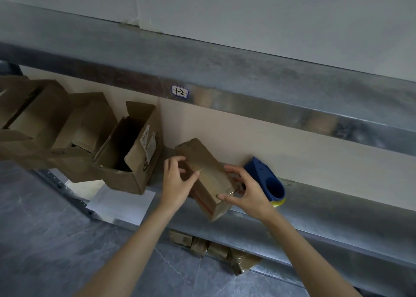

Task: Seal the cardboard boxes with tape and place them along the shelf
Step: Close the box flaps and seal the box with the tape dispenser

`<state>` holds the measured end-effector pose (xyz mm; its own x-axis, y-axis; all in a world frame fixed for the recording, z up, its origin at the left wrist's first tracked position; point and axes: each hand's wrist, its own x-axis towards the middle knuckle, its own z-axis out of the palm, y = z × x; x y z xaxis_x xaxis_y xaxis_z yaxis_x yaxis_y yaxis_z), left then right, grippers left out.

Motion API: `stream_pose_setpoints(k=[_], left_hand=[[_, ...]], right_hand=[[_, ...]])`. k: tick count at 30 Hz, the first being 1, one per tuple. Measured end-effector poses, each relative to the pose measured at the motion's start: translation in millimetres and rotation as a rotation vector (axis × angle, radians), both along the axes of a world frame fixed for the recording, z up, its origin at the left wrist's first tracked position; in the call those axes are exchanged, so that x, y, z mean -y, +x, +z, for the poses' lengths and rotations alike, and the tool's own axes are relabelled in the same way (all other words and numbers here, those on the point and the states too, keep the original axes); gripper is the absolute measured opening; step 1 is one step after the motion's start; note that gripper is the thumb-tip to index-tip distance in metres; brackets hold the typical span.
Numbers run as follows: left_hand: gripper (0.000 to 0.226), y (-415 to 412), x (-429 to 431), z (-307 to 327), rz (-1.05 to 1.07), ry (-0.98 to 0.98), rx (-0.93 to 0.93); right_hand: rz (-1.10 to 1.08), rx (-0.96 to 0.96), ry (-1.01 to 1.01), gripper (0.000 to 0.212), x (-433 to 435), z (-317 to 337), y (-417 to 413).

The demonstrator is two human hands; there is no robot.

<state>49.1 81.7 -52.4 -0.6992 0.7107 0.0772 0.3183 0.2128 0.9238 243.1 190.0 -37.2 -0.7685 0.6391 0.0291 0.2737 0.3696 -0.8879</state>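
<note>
The small cardboard box (206, 177) sits on the metal shelf (326, 209), skewed, with its near end poking out past the shelf's front lip. Glossy tape seems to run along its top seam, though I cannot tell whether it reaches fully over the near end. My left hand (176, 183) cups the box's left side, thumb laid across the top and fingers curled against the wall. My right hand (245, 190) pinches the near right corner, fingertips on the edge where something loose, maybe a tape tail, appears to stick out. The main risk, as I judge it, is that overhang: if I press down hard on the near end while smoothing, the box could tip off the lip and drop to the floor. A tape tail left unpressed could also peel back and let the flap lift. Just right of my right hand, touching or nearly touching it, lies the blue tape dispenser (266, 181), close to the shelf's front; a careless sweep of my wrist could knock it off. To the left stands an open cardboard box (135, 152) with raised flaps, near enough that sliding the small one leftward could snag on it.
</note>
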Motion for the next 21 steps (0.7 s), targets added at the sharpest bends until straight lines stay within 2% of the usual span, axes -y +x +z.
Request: stream_pose_setpoints(k=[4,6,9,12,15,18,21], left_hand=[[0.052,17,7,-5,-0.131,0.054,0.098],[0.056,20,11,-5,-0.191,0.027,0.053],[0.066,20,17,-2,-0.269,-0.081,-0.105],[0.065,14,21,4,-0.271,-0.207,-0.318],[0.063,8,24,9,-0.236,-0.3,-0.544],[0.062,3,29,9,-0.168,-0.312,-0.654],[0.065,-1,35,8,-0.122,-0.353,-0.765]], right_hand=[[-0.059,0.009,0.125,0.057,7,1,-6],[-0.092,0.005,0.204,0.047,14,0,-10],[-0.065,0.038,0.253,0.038,19,-1,-12],[-0.014,0.064,0.25,0.039,15,0,-5],[-0.121,0.098,0.321,0.04,-1,2,11],[-0.264,0.283,0.482,0.038,-29,-5,30],[-0.32,0.569,0.466,0.048,-48,-16,37]])
